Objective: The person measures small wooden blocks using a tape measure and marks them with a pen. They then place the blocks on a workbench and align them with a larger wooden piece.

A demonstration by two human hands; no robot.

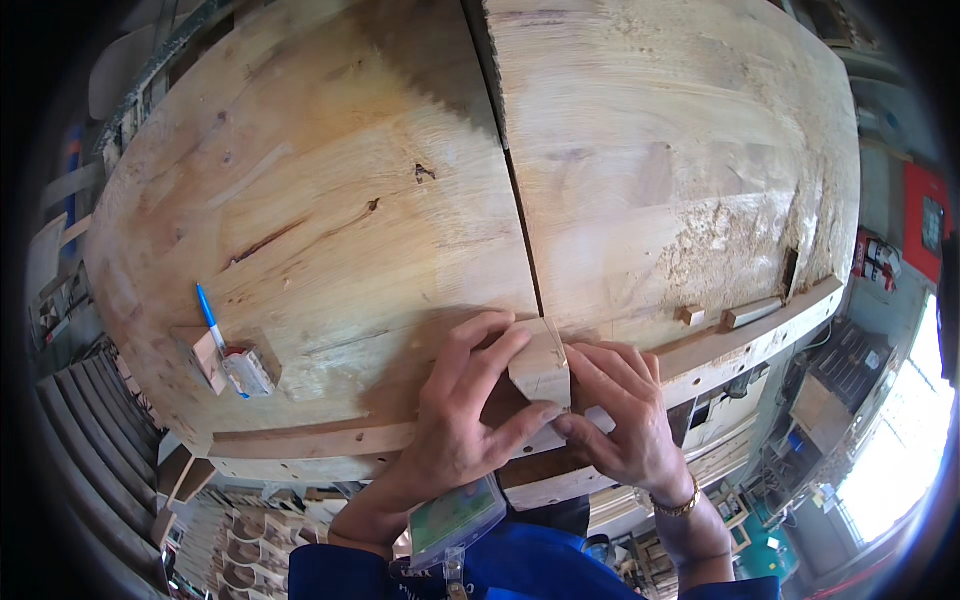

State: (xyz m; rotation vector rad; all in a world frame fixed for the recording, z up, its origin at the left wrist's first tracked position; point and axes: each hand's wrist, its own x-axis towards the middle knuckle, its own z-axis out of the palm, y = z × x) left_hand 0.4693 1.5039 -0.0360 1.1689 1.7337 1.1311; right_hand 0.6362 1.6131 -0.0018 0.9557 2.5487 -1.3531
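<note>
Two hands close on one small wooden block [541, 366] at the tabletop's [330, 200] near edge, just below the seam between two big slabs. Left hand [462, 415] has its grip wrapped around the block; right hand [622, 412] pinches its lower corner. Positioning seems underway; steady alignment comes next. A blue pen [212, 322] lies well left.

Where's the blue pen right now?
The blue pen lies on the left of the wooden workbench in the head view, beside a small wood block, well left of the left hand.
</note>
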